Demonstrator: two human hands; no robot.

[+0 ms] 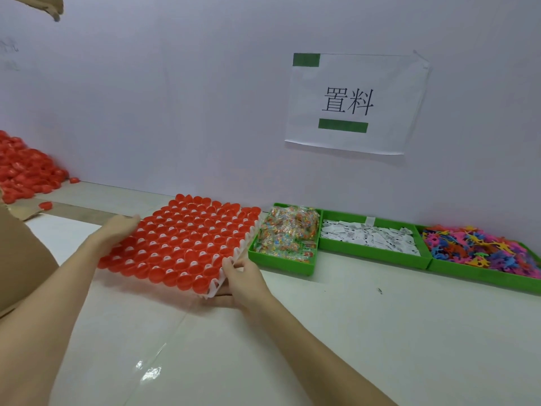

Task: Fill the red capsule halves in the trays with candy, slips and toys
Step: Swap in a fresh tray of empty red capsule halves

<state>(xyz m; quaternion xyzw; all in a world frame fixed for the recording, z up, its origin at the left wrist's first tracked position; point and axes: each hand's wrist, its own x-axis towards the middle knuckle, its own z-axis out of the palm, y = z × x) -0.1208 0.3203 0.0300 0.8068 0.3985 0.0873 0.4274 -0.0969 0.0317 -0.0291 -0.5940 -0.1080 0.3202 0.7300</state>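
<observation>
Fingers [234,263] pinch tray [243,244] edge — L hand [121,227] opposite edge.

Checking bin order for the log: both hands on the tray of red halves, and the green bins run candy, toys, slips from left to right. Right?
Not quite. The head view shows candy, then slips, then toys. The rest holds: left hand and right hand both hold the tray of red halves.
</observation>
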